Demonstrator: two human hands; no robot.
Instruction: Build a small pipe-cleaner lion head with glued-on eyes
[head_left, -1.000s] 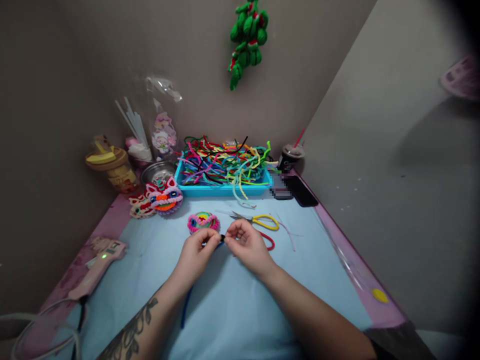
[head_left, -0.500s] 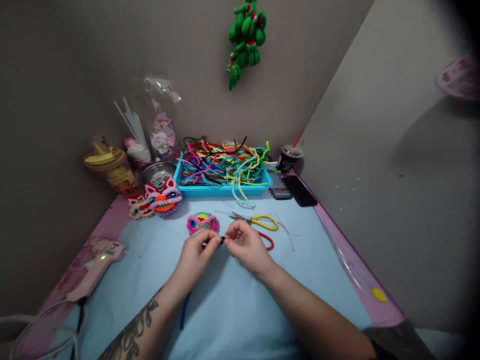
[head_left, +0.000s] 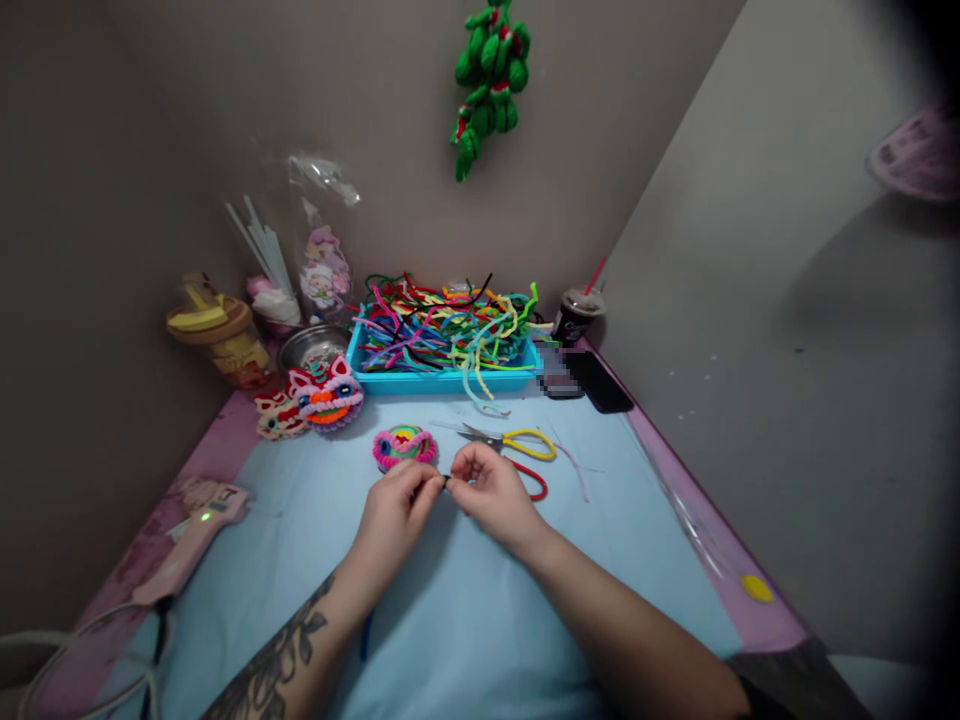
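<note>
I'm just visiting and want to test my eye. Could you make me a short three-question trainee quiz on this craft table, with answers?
1. Multiple choice: what shows between the fingers of the left hand and the right hand?
a) a red straw
b) a small black piece
c) a yellow disc

2. True or false: the blue tray stands farther from the person than the scissors.

3. Fill in: one handle of the scissors is yellow; the other is ____.

Key: 1. b; 2. true; 3. red.
</note>
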